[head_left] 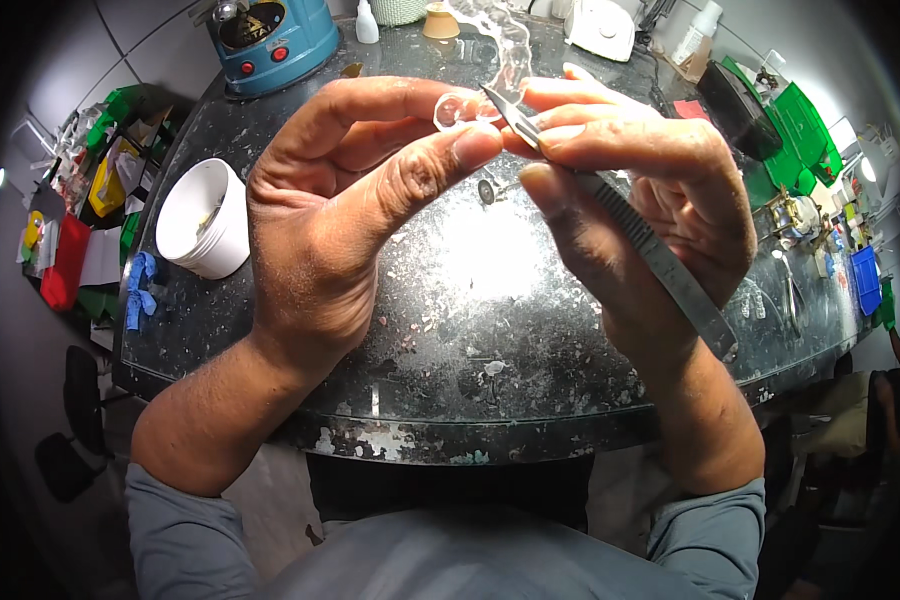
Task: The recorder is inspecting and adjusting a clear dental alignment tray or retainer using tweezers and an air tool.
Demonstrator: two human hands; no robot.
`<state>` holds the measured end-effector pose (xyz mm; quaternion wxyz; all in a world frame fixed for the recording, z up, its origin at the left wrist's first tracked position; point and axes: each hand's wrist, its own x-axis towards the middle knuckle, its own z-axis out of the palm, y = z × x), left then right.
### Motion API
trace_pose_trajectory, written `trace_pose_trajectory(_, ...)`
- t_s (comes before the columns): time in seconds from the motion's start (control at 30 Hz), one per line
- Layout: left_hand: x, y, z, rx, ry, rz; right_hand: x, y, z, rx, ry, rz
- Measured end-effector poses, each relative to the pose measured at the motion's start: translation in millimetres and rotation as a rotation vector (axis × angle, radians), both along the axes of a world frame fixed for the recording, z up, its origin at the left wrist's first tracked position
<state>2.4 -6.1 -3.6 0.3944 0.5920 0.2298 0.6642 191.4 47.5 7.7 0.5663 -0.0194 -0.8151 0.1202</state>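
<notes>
Evidently, the left hand (315,215) pinches a clear, lumpy plastic piece (513,62), probably light, slick, best edge-held; the right hand (670,165) clasps a grey, ridged metal tool (638,222).

There is a wide gap to go through between the left hand (340,200) and the right hand (660,170), down to the near edge of the worktop (450,350). Just small crumbs and flakes lie there. Higher up, the way is shut: the clear plastic piece (455,110) and the metal tool (660,255) fill the space where the hands meet. The tool's back end sticks out past the right hand. A little round metal piece (489,190) lies beyond the gap. On the left, a white tub (228,245) is in the way. At the back, a big blue machine (305,50) blocks the left side. Green bins (805,130) block the far right.
</notes>
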Motion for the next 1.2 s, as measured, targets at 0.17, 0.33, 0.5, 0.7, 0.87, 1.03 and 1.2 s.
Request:
trace_pose_trajectory(0.17,1,1,-2,0.015,-0.004,0.003,0,-1,-1,0.025,0.006,-0.062)
trace_pose_trajectory(0.33,2,-1,-1,0.011,0.009,0.026,-1,-3,0,0.027,-0.002,-0.104)
trace_pose_trajectory(0.5,1,0,-3,0.03,0.019,0.05,-1,-5,-1,-0.008,0.008,-0.104)
trace_pose_trajectory(0.7,1,-3,-2,0.039,0.032,0.07,2,-7,0,-0.055,-0.017,-0.08)
trace_pose_trajectory(0.87,0,-2,-5,0.049,0.045,0.054,3,-11,2,-0.116,-0.038,-0.106)
trace_pose_trajectory(1.03,-1,-2,-6,0.061,0.043,0.05,0,-9,0,-0.071,-0.057,-0.113)
trace_pose_trajectory(1.2,0,-1,-6,-0.014,-0.02,0.012,2,-8,1,-0.105,-0.069,-0.088)
